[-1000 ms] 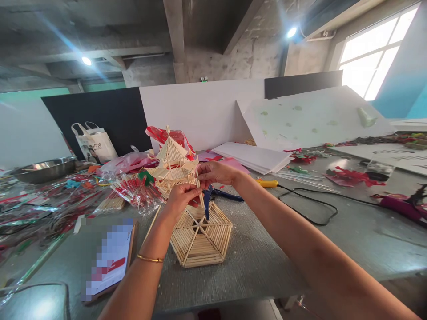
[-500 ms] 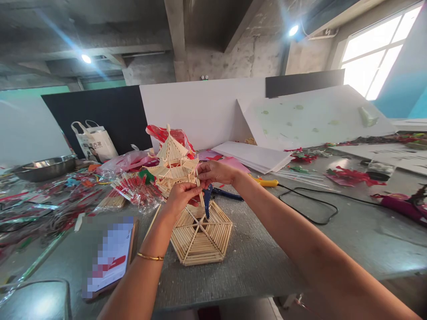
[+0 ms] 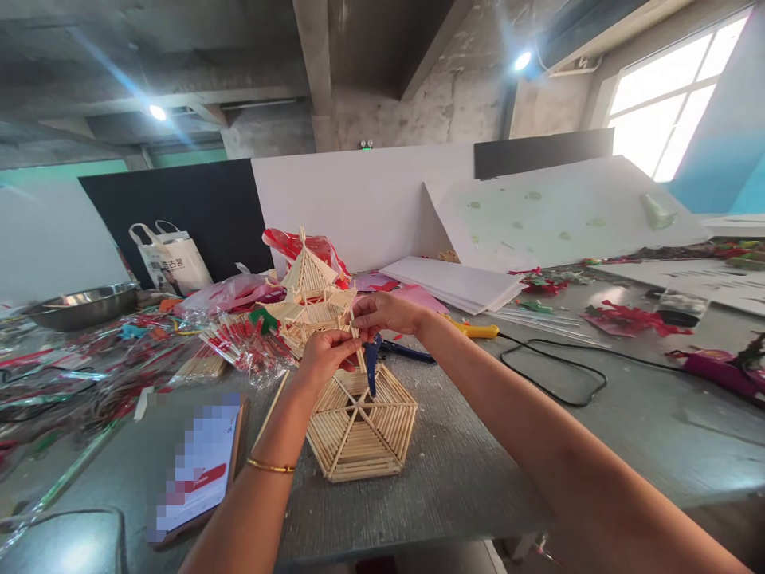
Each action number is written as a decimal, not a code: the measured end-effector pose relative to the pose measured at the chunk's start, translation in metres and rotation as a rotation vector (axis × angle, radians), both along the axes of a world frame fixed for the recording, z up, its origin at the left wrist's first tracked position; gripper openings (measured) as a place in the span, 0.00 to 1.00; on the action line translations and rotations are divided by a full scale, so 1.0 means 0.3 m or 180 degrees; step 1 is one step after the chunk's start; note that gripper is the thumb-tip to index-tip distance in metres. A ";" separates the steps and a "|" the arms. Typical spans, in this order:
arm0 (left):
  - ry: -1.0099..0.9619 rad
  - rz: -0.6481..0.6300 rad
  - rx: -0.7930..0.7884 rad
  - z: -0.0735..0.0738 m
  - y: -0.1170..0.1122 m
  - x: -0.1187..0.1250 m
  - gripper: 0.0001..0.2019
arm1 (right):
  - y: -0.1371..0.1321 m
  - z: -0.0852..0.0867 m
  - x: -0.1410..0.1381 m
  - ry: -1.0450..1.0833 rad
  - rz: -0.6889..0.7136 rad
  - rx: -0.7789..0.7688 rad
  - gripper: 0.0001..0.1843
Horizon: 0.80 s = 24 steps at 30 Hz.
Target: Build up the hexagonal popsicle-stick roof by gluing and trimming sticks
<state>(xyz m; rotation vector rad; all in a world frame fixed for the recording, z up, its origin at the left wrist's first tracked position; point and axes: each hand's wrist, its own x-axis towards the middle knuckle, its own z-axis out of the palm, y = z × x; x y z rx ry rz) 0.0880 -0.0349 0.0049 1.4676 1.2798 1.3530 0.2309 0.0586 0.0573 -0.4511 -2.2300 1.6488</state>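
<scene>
My left hand and my right hand are close together, fingers pinched on a thin wooden stick held roughly upright between them. Just below lies a hexagonal panel built from rows of wooden sticks, with spokes meeting at its centre. Behind my hands stands a tiered stick pagoda with a pointed roof; my hands partly cover its lower part. A tool with dark blue handles lies right by my fingers, one handle over the panel; its head is hidden.
A phone lies at left on the grey table. Wrapped sticks, a metal bowl and a white bag are behind it. A yellow-handled tool trails a black cord at right. White boards lie further back.
Both hands keep their pinch on the stick and have barely moved. The whole view has shifted slightly.
</scene>
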 end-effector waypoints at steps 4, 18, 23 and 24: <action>0.0463 0.0484 0.0424 -0.016 0.014 -0.026 0.13 | -0.007 0.010 0.001 0.0160 -0.0227 0.0174 0.11; 0.2541 0.1635 0.2383 -0.001 -0.035 -0.021 0.05 | -0.012 0.055 0.030 0.0052 0.0023 0.1158 0.10; 0.2957 0.1394 0.2698 -0.011 -0.037 -0.008 0.07 | -0.006 0.052 0.030 0.0016 0.0063 0.1275 0.08; 0.3076 0.1346 0.2730 -0.012 -0.037 -0.005 0.08 | -0.005 0.050 0.028 -0.0039 0.0044 0.1231 0.08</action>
